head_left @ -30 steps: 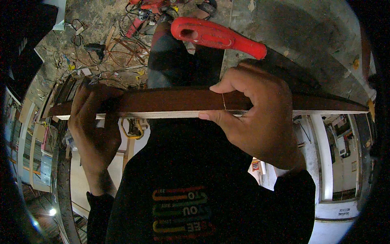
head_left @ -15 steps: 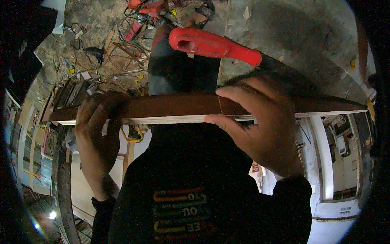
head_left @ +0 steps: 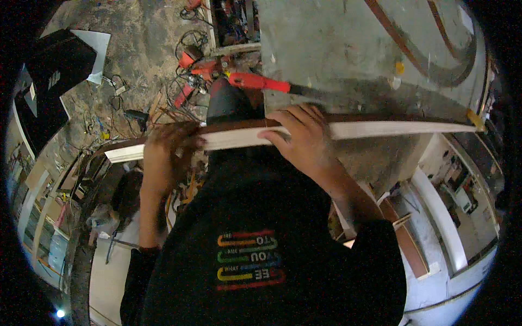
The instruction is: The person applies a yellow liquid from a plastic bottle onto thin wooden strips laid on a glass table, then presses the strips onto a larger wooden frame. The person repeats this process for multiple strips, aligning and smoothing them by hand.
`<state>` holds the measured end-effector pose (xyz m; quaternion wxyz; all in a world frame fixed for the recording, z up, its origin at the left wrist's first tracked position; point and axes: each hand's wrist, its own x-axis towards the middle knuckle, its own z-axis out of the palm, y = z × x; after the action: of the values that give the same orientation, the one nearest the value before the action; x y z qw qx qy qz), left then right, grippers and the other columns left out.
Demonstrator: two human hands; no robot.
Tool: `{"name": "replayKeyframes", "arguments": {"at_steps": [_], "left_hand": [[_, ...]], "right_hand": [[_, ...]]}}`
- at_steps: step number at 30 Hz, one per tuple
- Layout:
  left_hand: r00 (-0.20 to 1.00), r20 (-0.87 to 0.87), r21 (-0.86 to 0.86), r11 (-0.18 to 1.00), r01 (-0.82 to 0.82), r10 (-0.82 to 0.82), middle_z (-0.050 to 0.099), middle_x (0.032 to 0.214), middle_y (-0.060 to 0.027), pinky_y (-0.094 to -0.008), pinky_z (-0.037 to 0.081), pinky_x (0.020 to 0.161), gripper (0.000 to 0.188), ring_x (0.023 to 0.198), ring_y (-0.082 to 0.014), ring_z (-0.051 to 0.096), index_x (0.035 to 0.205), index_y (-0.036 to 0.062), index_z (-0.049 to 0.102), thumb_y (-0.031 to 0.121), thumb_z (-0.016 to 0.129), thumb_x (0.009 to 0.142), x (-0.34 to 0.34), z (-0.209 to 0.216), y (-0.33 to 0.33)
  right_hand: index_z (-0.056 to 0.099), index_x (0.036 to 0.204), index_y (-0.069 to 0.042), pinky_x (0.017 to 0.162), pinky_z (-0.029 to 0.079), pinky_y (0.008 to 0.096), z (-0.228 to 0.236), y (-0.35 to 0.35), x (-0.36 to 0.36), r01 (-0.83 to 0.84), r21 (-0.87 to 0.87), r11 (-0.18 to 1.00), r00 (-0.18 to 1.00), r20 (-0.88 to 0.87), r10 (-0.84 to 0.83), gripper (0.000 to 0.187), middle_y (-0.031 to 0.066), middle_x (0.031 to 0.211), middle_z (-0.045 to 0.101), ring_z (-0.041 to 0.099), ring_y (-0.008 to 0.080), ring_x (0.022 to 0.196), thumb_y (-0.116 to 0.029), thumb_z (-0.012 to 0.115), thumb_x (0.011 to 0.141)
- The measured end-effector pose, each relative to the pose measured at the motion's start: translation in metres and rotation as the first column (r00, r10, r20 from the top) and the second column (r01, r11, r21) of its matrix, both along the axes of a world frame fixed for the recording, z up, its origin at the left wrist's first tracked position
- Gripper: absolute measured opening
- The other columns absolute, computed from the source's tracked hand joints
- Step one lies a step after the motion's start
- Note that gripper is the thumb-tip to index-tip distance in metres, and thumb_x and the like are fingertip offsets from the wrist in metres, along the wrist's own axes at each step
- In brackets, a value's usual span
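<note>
A long wooden board (head_left: 234, 139), brown on its face with a pale cut edge, stretches across in front of my body. My left hand (head_left: 171, 155) is wrapped round its left part, the fingers slightly blurred. Right of the middle, my right hand (head_left: 302, 133) grips the board with the thumb on the pale edge and the fingers over the brown face. A thin line crosses the brown face near my right fingertips. Just beyond the board lies a red-handled tool (head_left: 260, 81) with a dark blade, whose kind I cannot make out for certain; neither hand touches it.
A large grey panel (head_left: 337, 49) lies beyond the board to the right. Red power tools (head_left: 204, 69) and tangled cords are on the stained floor at the far left. A black, white-edged piece (head_left: 60, 70) stands at the left. Long white pieces (head_left: 440, 217) are at the right.
The view has shifted, so the board and the red-handled tool look smaller and farther off. More of the board's pale edge shows. Both hands remain on the board.
</note>
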<state>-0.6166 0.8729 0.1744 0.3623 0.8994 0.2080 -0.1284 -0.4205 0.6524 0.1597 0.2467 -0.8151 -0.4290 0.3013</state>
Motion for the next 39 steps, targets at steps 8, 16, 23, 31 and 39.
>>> {"name": "replayKeyframes", "arguments": {"at_steps": [8, 16, 23, 31, 39], "left_hand": [[0.987, 0.156, -0.037, 0.999, 0.037, -0.031, 0.074, 0.11, -0.0058, -0.0404, 0.057, 0.08, 0.037, 0.093, -0.0255, 0.071, 0.118, 0.0102, 0.072, 0.015, 0.076, 0.081, 0.041, -0.025, -0.058], [0.984, 0.153, 0.014, 0.996, 0.092, -0.093, 0.074, 0.111, -0.0073, -0.0371, 0.06, 0.083, 0.032, 0.095, -0.0246, 0.073, 0.109, 0.0059, 0.075, 0.004, 0.071, 0.077, 0.046, -0.026, -0.059], [0.955, 0.228, 0.022, 0.982, 0.188, -0.188, 0.076, 0.104, -0.0114, -0.0353, 0.063, 0.082, 0.028, 0.094, -0.0229, 0.075, 0.104, 0.0023, 0.076, 0.002, 0.075, 0.076, 0.047, -0.036, -0.053], [0.94, 0.227, -0.009, 0.965, 0.263, -0.254, 0.076, 0.101, -0.0145, -0.0354, 0.063, 0.08, 0.027, 0.093, -0.0242, 0.075, 0.104, -0.0013, 0.075, 0.005, 0.076, 0.077, 0.052, -0.032, -0.049], [0.906, 0.261, 0.041, 0.942, 0.334, -0.332, 0.076, 0.103, -0.0158, -0.0361, 0.063, 0.082, 0.029, 0.094, -0.0243, 0.074, 0.106, -0.0033, 0.074, 0.007, 0.074, 0.079, 0.053, -0.034, -0.046]], "right_hand": [[0.075, 0.101, -0.017, 0.116, 0.026, 0.0554, -0.017, -0.032, -0.017, 0.021, 0.086, 0.996, 0.931, 0.363, -0.051, 0.033, -0.0014, 0.107, 0.073, 0.066, 0.0229, 0.112, -0.032, 0.088, 0.075], [0.072, 0.1, -0.022, 0.121, 0.016, 0.0537, -0.037, -0.044, -0.02, -0.032, 0.209, 0.977, 0.954, 0.299, -0.033, 0.021, -0.0071, 0.103, 0.076, 0.065, 0.0138, 0.108, -0.027, 0.083, 0.083], [0.072, 0.102, -0.022, 0.118, 0.019, 0.0507, -0.034, -0.043, -0.018, -0.073, 0.186, 0.98, 0.958, 0.285, 0.018, 0.019, -0.0076, 0.103, 0.076, 0.064, 0.0115, 0.103, -0.026, 0.079, 0.085], [0.071, 0.104, -0.02, 0.117, 0.024, 0.0463, -0.041, -0.041, -0.012, -0.13, 0.29, 0.948, 0.938, 0.346, 0.023, 0.02, -0.0056, 0.102, 0.076, 0.063, 0.0118, 0.1, -0.019, 0.076, 0.085], [0.069, 0.1, -0.02, 0.116, 0.027, 0.0446, -0.037, -0.043, -0.007, -0.197, 0.256, 0.946, 0.929, 0.358, 0.097, 0.019, -0.0056, 0.099, 0.075, 0.064, 0.0114, 0.096, -0.02, 0.077, 0.084]]}}
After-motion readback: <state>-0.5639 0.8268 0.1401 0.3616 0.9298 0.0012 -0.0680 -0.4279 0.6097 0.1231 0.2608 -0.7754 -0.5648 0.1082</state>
